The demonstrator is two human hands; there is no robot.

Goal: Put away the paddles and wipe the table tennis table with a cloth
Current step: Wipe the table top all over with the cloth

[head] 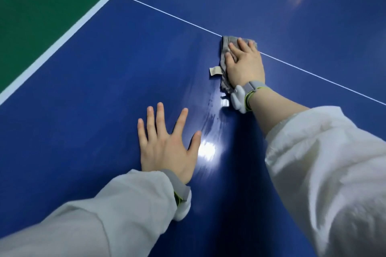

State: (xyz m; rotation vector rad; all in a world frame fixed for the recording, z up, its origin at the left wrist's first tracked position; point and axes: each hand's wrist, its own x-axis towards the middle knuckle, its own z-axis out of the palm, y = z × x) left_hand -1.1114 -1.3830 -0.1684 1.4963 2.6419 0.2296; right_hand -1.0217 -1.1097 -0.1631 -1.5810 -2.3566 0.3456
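Grey cloth [226, 52] lies lengthwise from 12 to 6 o'clock under the flat right hand [244, 62]; left hand [165, 144] rests splayed, empty, on the blue tabletop [104, 89].

No readable text, brand or number shows; the tag [215, 71] on the cloth [226, 48] looks blank.

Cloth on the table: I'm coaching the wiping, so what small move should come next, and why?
Probably slide the cloth sideways under the flat right hand: wet streaks show only nearer the left hand, and the table beside them looks dry.
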